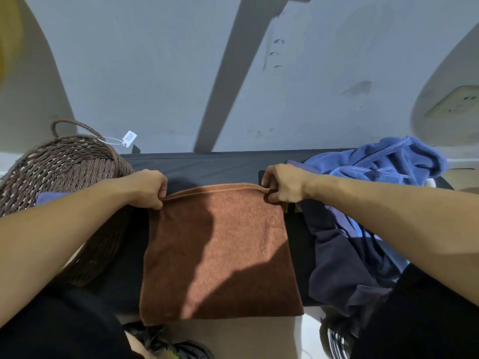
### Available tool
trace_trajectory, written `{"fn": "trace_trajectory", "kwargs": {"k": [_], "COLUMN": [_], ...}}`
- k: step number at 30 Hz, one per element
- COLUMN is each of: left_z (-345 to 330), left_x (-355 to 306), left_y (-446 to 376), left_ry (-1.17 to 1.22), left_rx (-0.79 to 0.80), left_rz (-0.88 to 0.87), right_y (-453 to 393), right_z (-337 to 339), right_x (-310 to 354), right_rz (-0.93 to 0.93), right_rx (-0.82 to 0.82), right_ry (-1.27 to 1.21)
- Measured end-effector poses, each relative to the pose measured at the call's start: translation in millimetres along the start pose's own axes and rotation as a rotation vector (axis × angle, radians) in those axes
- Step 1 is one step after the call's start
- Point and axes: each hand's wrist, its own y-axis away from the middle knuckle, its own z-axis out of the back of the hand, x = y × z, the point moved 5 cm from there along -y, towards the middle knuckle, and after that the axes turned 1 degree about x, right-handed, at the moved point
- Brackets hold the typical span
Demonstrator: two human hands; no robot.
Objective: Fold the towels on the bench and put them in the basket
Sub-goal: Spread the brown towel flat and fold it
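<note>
Your dark-clothed knees fill the bottom corners, and the brown towel [220, 252] hangs over the near edge of the black bench [220, 164] between them, its lower hem just above the floor. You hold it by its far edge: your left hand [147, 189] pinches the left corner with curled fingers, and your right hand [282, 185] pinches the right corner the same way, the doubled hem stretched straight between them. To your left the woven basket [64, 167] leans against the bench with a white tag [128, 138] tied to its handle; something bluish, perhaps another towel, shows inside it under your forearm. On your right a crumpled blue towel [388, 159] lies on the bench, with a darker navy cloth [337, 260] draped down beneath it.
</note>
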Motion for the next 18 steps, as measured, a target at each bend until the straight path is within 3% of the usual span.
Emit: {"fn": "trace_trajectory", "kwargs": {"k": [2,9,14,18], "left_z": [3,24,36,44], "left_x": [1,4,7,4], "left_y": [4,28,50,67], "left_ry": [0.01,0.217,0.409,0.517], "left_rx": [-0.001,-0.09,-0.234,-0.286], "left_rz": [-0.03,-0.052,0.051,0.041], "right_y": [3,24,49,72], "right_z": [1,11,13,33], "right_x": [-3,-20,-23,-25], "right_rz": [0.006,-0.049,-0.038,-0.03], "right_rx": [0.017,0.048,-0.04,-0.262], "right_ry": [-0.06,-0.772,-0.953,-0.935]}}
